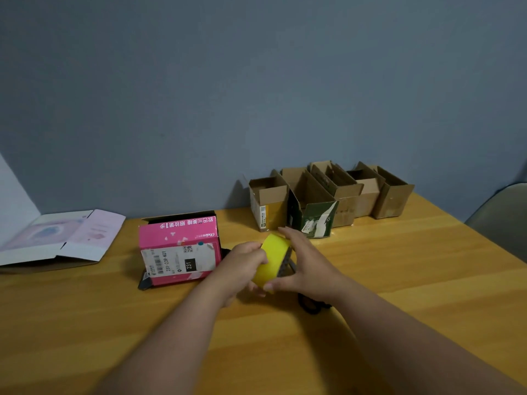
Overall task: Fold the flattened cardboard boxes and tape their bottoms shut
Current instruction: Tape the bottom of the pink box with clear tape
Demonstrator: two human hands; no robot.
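A yellow roll of tape [272, 259] is held above the middle of the wooden table [399, 280]. My left hand [245, 266] grips its left side with curled fingers. My right hand [305, 260] wraps round its right side, thumb on the near edge. To their left lies a folded pink box [178, 246] with a white shipping label, resting on its side. A flattened pale pink and white box [65, 235] lies at the table's far left.
Several folded brown cardboard boxes [370, 192] and one green one [316, 218] stand open-topped in a row by the grey wall. A dark object [312, 305], partly hidden, lies under my right wrist. A grey chair back [502, 218] sits at the right edge.
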